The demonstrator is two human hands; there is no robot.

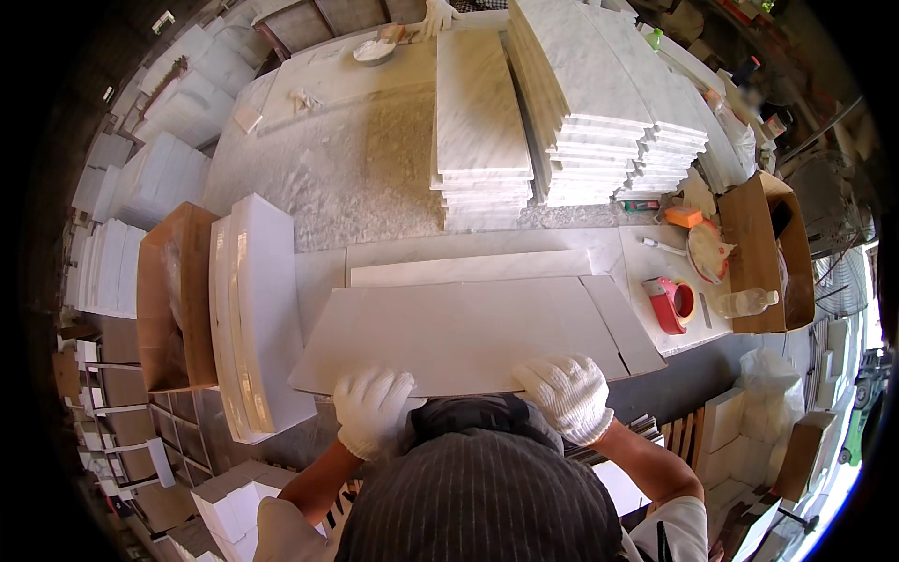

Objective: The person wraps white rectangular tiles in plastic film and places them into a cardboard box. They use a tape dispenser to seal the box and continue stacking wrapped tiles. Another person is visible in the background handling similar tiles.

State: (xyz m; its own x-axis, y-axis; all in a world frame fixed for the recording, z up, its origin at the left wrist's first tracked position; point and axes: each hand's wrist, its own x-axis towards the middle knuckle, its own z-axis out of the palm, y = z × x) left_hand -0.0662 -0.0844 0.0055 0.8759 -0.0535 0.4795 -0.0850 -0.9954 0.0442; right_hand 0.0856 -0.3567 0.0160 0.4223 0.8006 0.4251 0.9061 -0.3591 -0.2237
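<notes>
A flat piece of pale cardboard (459, 328) lies in front of me, with a crease near its right end. My left hand (376, 408), in a white knit glove, is closed over its near edge, left of the middle. Farther right along that edge, my right hand (567, 398) in a matching glove grips it too; the thumbs are hidden. Just beyond the cardboard, a white slab (468, 268) shows as a narrow strip on the table.
Stacked marble tiles (482, 112) and a taller tile stack (599, 103) stand beyond. To the right are a red tape dispenser (667, 305), a plastic bottle (747, 303) and an open carton (749, 272). White boxes (267, 318) stand at left. A co-worker's gloved hand (438, 16) shows at the far edge.
</notes>
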